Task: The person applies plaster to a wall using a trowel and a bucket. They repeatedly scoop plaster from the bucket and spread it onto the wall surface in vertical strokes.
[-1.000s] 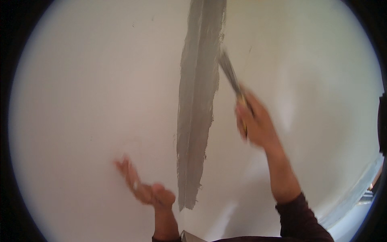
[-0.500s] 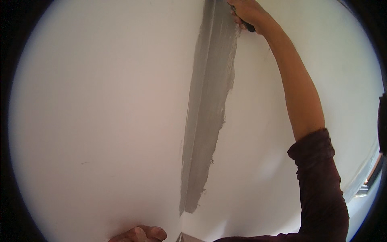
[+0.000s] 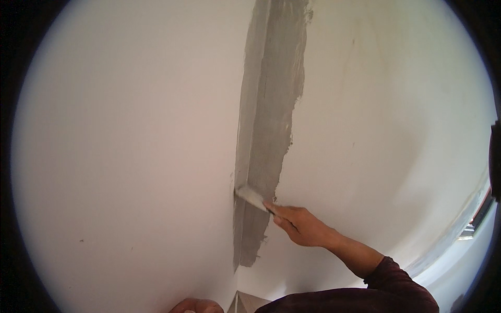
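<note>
Basically nearest, a dark sleeve [image 3: 355,300] runs along the bottom edge, w/ the L hand [image 3: 195,306] peeking in to its left; most of that hand is cut off, so can't tell if its fingers are loose or gripping. The R hand [image 3: 302,224] comes in from lower R, fingers clenched round a putty knife [image 3: 251,197], handle mostly hidden in the grip. Knife is over the lower part of a grey strip [image 3: 279,78], pale blade slanting across the corner crease, far end at the strip's L margin; prob. angled so the blade gets into the corner w/o knuckles rubbing. Strip follows the corner where the walls meet, prob. b/c that's the joint being coated; its R edge is ragged. Either side: white L wall [image 3: 130,130] w/ a few specks, & white R wall [image 3: 376,120], partly blocked by hand & forearm [image 3: 355,253]. L wall hems the blade in. Below the strip, a bit of brownish floor [image 3: 250,301] shows btwn L hand & sleeve. Far R, a small dark-and-light item [image 3: 467,232], too blurry to ID.
</note>
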Demonstrator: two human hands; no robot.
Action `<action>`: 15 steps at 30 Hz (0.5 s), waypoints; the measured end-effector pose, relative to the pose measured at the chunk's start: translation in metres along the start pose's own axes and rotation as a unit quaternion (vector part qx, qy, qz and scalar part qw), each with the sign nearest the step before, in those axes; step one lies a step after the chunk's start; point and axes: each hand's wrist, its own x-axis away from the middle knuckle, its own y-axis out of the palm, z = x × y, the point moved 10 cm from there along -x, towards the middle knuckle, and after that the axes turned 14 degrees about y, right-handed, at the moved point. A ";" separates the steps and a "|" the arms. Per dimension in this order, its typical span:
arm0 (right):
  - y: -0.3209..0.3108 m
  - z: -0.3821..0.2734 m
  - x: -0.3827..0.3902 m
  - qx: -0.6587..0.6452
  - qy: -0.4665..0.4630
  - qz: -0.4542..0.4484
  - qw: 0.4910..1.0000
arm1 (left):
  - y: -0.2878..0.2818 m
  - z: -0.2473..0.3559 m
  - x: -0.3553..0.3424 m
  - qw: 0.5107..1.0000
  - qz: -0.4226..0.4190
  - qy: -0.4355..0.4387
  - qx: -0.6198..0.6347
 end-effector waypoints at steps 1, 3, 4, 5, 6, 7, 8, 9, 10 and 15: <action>0.010 0.000 0.006 -0.003 -0.007 -0.034 0.999 | -0.001 -0.003 0.002 1.000 -0.006 0.005 -0.008; -0.045 -0.023 0.000 0.045 -0.132 0.150 0.979 | 0.003 -0.003 -0.001 1.000 -0.005 0.016 -0.024; -0.072 -0.027 -0.011 0.036 -0.140 0.217 0.965 | 0.003 -0.002 -0.002 0.999 -0.007 0.030 -0.028; -0.100 -0.040 -0.032 0.002 -0.131 0.264 0.956 | 0.002 -0.006 -0.001 0.998 -0.007 0.041 -0.043; -0.136 -0.052 -0.045 -0.013 -0.097 0.302 0.948 | 0.005 0.001 0.000 0.999 -0.010 0.041 -0.027; -0.159 -0.064 -0.055 -0.017 -0.077 0.329 0.941 | 0.005 0.000 0.001 0.999 -0.012 0.040 -0.016; -0.171 -0.078 -0.063 -0.008 -0.086 0.358 0.930 | 0.006 0.001 0.000 0.999 -0.011 0.038 -0.013; -0.158 -0.085 -0.057 0.020 -0.131 0.382 0.914 | 0.003 -0.003 0.004 0.999 -0.010 0.040 -0.010; -0.146 -0.086 -0.057 0.052 -0.175 0.407 0.895 | 0.004 -0.004 0.009 0.999 -0.010 0.037 -0.006; -0.033 -0.032 -0.049 -0.051 -0.200 0.289 0.935 | -0.002 -0.008 0.004 0.997 -0.023 0.061 -0.044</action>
